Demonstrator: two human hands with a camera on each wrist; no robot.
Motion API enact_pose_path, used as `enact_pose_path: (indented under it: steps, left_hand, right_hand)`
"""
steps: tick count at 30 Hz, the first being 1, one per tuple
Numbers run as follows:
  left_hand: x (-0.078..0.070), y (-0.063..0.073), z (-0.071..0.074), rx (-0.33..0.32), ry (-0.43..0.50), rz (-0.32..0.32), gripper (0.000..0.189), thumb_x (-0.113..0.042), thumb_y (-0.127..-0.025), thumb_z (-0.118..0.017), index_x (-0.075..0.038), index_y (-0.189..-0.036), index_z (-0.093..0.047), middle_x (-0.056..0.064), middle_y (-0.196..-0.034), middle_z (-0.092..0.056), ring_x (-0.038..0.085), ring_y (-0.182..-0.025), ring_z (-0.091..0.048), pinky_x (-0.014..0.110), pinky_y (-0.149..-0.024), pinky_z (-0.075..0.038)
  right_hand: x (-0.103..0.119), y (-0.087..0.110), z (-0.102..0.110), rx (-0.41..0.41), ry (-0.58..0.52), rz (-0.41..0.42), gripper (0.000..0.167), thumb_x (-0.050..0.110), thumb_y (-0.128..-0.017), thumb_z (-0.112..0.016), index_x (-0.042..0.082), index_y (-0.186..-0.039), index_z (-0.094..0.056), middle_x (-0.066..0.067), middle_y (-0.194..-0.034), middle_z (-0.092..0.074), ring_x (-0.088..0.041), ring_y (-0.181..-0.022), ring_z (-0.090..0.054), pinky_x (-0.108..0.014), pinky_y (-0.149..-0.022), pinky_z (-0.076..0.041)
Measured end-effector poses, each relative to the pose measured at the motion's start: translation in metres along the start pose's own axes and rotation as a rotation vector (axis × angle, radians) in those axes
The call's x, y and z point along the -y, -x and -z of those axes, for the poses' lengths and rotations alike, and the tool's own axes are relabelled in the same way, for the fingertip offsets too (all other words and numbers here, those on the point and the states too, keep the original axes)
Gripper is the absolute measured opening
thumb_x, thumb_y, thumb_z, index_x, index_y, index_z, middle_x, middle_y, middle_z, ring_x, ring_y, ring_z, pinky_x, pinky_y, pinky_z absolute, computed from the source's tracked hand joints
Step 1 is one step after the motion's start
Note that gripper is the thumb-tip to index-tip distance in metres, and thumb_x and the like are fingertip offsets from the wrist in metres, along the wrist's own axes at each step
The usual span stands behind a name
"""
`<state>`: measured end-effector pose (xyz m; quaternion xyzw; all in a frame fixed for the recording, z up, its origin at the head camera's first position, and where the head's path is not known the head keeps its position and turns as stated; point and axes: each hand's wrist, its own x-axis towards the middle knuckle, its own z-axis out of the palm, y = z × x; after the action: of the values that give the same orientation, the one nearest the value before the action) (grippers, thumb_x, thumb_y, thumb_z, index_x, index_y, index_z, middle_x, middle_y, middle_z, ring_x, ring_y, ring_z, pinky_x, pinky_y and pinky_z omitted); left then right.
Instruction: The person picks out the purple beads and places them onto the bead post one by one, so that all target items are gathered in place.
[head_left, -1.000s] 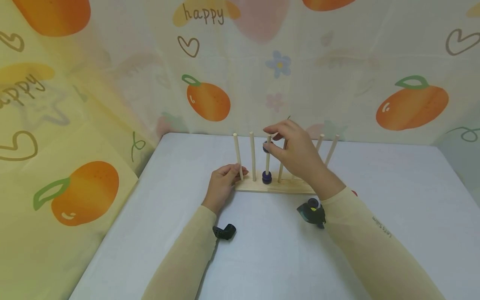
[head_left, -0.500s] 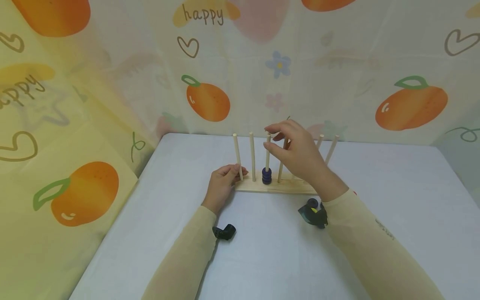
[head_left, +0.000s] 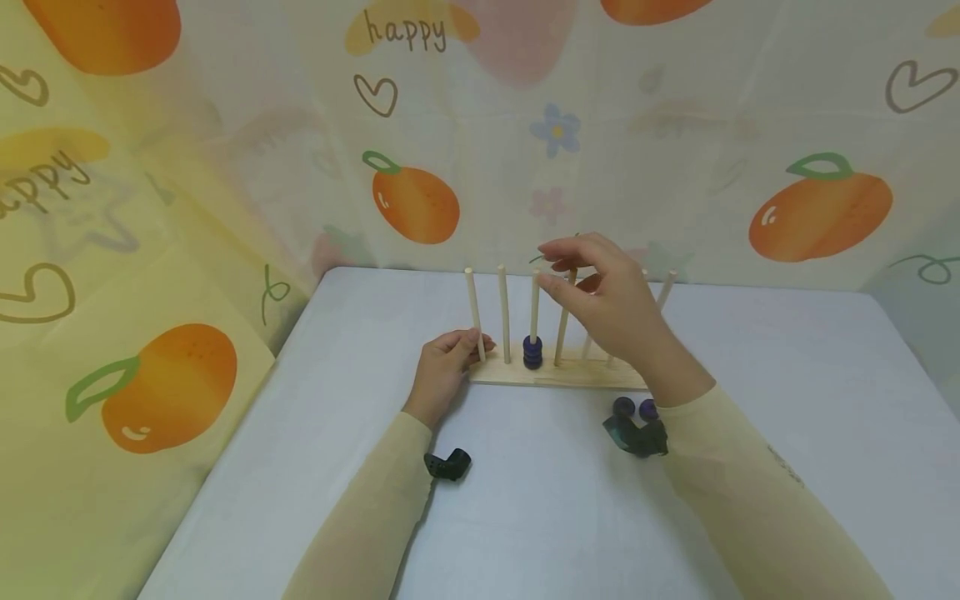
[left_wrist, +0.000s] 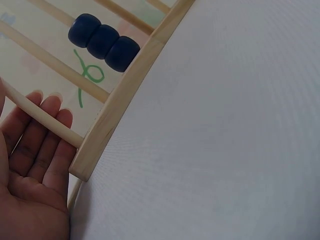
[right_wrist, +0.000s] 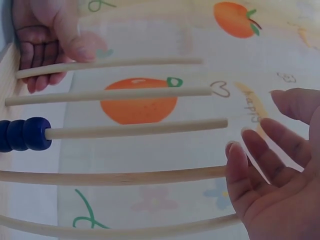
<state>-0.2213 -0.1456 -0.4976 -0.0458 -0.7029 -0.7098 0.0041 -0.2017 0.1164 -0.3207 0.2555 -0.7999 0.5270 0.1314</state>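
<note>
A wooden peg rack (head_left: 555, 377) stands on the table, with a row of upright pegs on a flat base. Three dark blue beads (left_wrist: 103, 42) are stacked at the bottom of the third peg from the left. My left hand (head_left: 442, 371) holds the leftmost peg (right_wrist: 110, 65) low down, thumb on one side and fingers behind it. Near the top of the third peg hovers my right hand (head_left: 611, 300), fingers loosely bent and holding nothing. In the right wrist view its palm (right_wrist: 285, 195) shows bare, and it covers part of the pegs at the right in the head view.
Two loose dark beads (head_left: 624, 407) lie on the white table (head_left: 525, 508) in front of the rack, partly behind the right wrist's black camera (head_left: 636, 437). Another black camera (head_left: 448, 465) sits at the left wrist. A printed curtain (head_left: 645, 100) hangs behind the table.
The upper bead has dropped down the third peg onto the other two. My right hand has let go and drawn back slightly to the right. My left hand stays in place.
</note>
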Motion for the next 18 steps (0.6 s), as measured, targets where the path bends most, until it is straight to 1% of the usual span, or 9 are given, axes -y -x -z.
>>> enact_pose_path:
  steps: [3, 5, 8, 11, 14, 18]
  left_hand:
    - [0.0, 0.0, 0.0, 0.0, -0.008, -0.005, 0.047, -0.046, -0.108, -0.069, 0.0, -0.113, -0.08, 0.013, -0.113, -0.079, 0.027, -0.116, -0.073, 0.037, -0.102, -0.059]
    - [0.0, 0.001, 0.0, 0.0, -0.009, -0.006, 0.046, -0.045, -0.109, -0.069, 0.0, -0.113, -0.08, 0.013, -0.113, -0.079, 0.028, -0.116, -0.073, 0.037, -0.103, -0.059]
    - [-0.001, 0.001, 0.0, -0.004, -0.013, -0.005, 0.045, -0.043, -0.11, -0.068, 0.0, -0.113, -0.08, 0.013, -0.113, -0.079, 0.028, -0.116, -0.073, 0.037, -0.103, -0.059]
    - [-0.002, 0.001, -0.001, -0.009, -0.013, -0.005, 0.044, -0.041, -0.11, -0.068, 0.001, -0.114, -0.08, 0.014, -0.113, -0.078, 0.028, -0.115, -0.073, 0.038, -0.102, -0.059]
    - [-0.002, 0.001, -0.001, -0.009, -0.007, -0.003, 0.043, -0.04, -0.11, -0.068, 0.002, -0.114, -0.08, 0.014, -0.113, -0.078, 0.028, -0.115, -0.073, 0.038, -0.102, -0.059]
    - [-0.001, 0.0, -0.001, -0.006, -0.007, 0.002, 0.044, -0.042, -0.11, -0.068, 0.001, -0.114, -0.08, 0.013, -0.113, -0.079, 0.028, -0.115, -0.073, 0.037, -0.102, -0.059]
  right_hand:
    - [0.002, 0.002, 0.004, 0.001, -0.064, -0.006, 0.03, 0.009, -0.105, -0.075, 0.004, -0.134, -0.072, -0.008, -0.127, -0.069, -0.021, -0.112, -0.064, -0.03, -0.082, -0.055]
    - [0.002, 0.003, 0.006, 0.004, -0.113, -0.007, 0.029, 0.008, -0.106, -0.072, 0.002, -0.134, -0.071, -0.009, -0.128, -0.069, -0.021, -0.111, -0.064, -0.028, -0.081, -0.056]
    - [0.001, 0.005, 0.01, 0.017, -0.185, -0.007, 0.027, 0.009, -0.109, -0.067, -0.001, -0.134, -0.07, -0.011, -0.127, -0.069, -0.027, -0.11, -0.064, -0.031, -0.081, -0.058]
    - [-0.002, 0.008, 0.015, 0.026, -0.228, -0.015, 0.028, 0.015, -0.114, -0.06, -0.002, -0.135, -0.068, -0.012, -0.127, -0.068, -0.031, -0.111, -0.063, -0.033, -0.082, -0.058]
    - [-0.004, 0.013, 0.02, 0.025, -0.286, -0.032, 0.033, 0.023, -0.117, -0.054, -0.001, -0.136, -0.068, -0.013, -0.128, -0.067, -0.033, -0.114, -0.064, -0.034, -0.083, -0.058]
    - [-0.007, 0.021, 0.026, 0.019, -0.373, -0.027, 0.038, 0.028, -0.119, -0.049, 0.002, -0.136, -0.07, -0.021, -0.13, -0.065, -0.038, -0.115, -0.063, -0.034, -0.083, -0.057]
